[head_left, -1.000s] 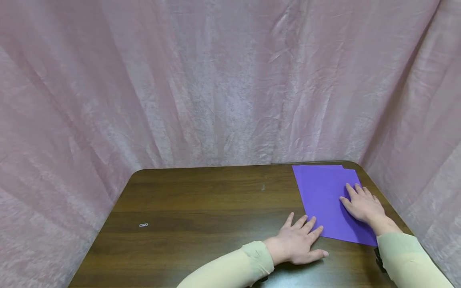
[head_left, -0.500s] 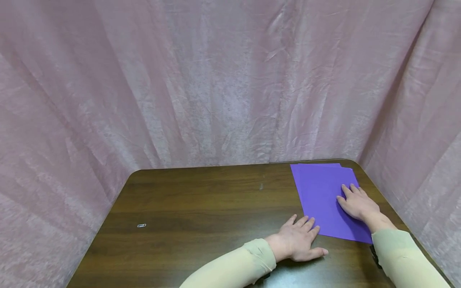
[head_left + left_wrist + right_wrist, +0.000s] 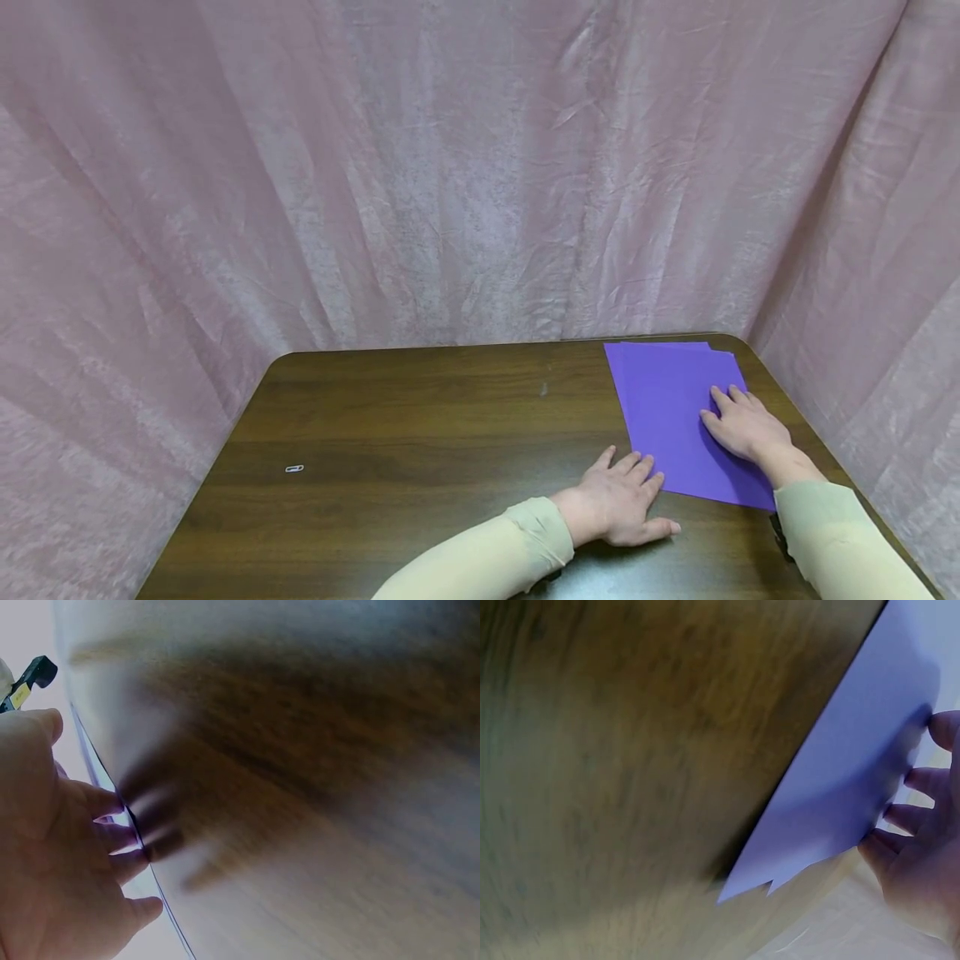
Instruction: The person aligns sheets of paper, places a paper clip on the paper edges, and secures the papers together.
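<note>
Purple paper (image 3: 675, 417), several sheets stacked slightly askew, lies flat at far right corner of brown table (image 3: 420, 417). Right hand (image 3: 746, 427) rests palm down on paper, fingers spread and straight. Left hand (image 3: 618, 504) lies flat on table, fingers spread, fingertips touching paper's near left edge. Small paper clip (image 3: 295, 469) sits well apart, at table's left. Pink curtain (image 3: 450, 167) behind.

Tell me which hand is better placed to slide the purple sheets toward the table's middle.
Probably the right hand: it lies flat on the purple sheets. The left hand rests on the table, its fingers only at the stack's near-left edge.
</note>
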### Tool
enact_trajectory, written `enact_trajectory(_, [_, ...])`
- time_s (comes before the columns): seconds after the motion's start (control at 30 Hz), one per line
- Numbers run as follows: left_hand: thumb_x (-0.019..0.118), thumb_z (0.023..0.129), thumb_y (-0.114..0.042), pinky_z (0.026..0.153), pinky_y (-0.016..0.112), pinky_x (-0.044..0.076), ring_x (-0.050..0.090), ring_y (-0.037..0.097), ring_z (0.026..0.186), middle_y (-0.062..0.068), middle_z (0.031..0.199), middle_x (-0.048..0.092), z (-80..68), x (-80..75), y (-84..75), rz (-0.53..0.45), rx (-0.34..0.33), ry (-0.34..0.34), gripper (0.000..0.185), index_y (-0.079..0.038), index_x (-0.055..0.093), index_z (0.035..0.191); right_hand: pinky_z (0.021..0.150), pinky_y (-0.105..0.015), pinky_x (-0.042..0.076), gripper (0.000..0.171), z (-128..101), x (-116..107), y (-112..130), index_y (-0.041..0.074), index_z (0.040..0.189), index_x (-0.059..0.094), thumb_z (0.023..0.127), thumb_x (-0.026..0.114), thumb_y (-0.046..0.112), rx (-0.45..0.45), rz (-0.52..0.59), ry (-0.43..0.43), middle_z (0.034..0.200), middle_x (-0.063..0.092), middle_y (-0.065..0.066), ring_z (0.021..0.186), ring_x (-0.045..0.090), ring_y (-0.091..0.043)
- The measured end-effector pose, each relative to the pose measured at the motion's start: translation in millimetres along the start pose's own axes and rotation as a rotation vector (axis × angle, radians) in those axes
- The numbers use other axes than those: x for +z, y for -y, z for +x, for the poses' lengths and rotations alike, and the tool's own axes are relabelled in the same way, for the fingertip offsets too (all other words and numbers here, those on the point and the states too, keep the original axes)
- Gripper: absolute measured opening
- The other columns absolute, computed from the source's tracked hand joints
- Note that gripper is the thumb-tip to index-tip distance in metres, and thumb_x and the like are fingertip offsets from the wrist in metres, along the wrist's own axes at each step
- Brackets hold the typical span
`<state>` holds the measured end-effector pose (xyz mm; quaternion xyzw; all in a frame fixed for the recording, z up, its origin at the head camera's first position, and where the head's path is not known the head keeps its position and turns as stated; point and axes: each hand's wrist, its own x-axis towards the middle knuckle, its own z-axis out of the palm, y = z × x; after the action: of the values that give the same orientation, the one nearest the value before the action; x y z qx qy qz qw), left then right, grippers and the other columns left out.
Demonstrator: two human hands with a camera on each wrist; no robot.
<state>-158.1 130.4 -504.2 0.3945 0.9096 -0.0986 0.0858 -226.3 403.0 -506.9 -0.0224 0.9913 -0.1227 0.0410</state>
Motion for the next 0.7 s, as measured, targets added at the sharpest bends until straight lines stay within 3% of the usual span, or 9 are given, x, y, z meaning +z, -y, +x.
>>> enact_trajectory(0.7, [0.022,0.098,-0.078,0.124,0.046,0.015,0.020,0.007,0.151,-0.014,0.166,0.023,-25.7,7.3,21.1,-0.013,0.041,-0.021,0.074,-0.038,0.032,0.160,0.106,-0.074,0.030,0.065,-1,13,25,-0.014,0.146,0.042,0.105,0.048,0.036,-0.023,-0.065,-0.033,0.146,0.034,-0.046,0.133,0.031,-0.065])
